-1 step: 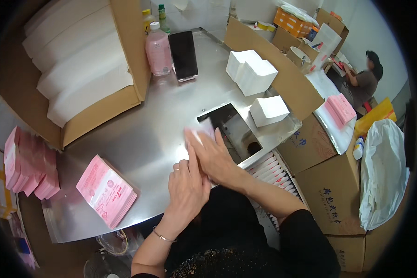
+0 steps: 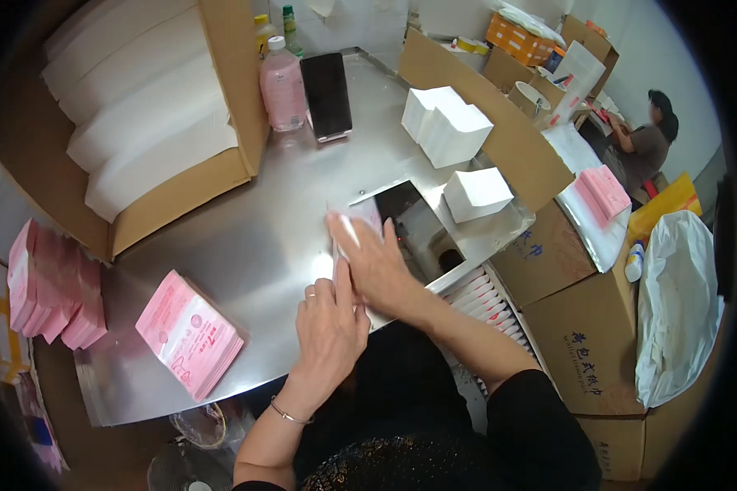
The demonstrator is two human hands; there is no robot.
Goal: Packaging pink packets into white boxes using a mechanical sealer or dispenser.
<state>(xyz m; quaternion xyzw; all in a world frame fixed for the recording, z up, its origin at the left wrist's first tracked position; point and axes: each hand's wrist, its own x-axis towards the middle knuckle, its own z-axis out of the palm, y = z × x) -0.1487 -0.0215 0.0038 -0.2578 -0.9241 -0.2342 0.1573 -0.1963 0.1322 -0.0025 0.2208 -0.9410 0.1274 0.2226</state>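
Over the metal table's front edge, my two hands meet at a thin pink-and-clear plastic tissue wrapper (image 2: 368, 214), mostly covered by the fingers. My left hand (image 2: 332, 327) is closed at the wrapper's lower end, its index finger pointing up along it. Laid across the wrapper, my right hand (image 2: 374, 270) grips it, thumb set apart on the right. Whether tissues are inside cannot be made out. Beside the hands is a rectangular opening (image 2: 418, 225) in the table. To the left lies a stack of pink printed wrappers (image 2: 190, 335).
White folded tissue stacks (image 2: 450, 131) stand at the back right. A carton (image 2: 250, 90) of white tissue fills the left. A pink bottle (image 2: 282, 86) and a phone (image 2: 327, 96) stand behind. Below the right forearm is a box of filled packs (image 2: 487, 307). Another person (image 2: 651, 143) sits far right.
The right hand has shifted very slightly on the wrapper, whose clear part now shows a little lower beside the opening. The left hand is almost unmoved.
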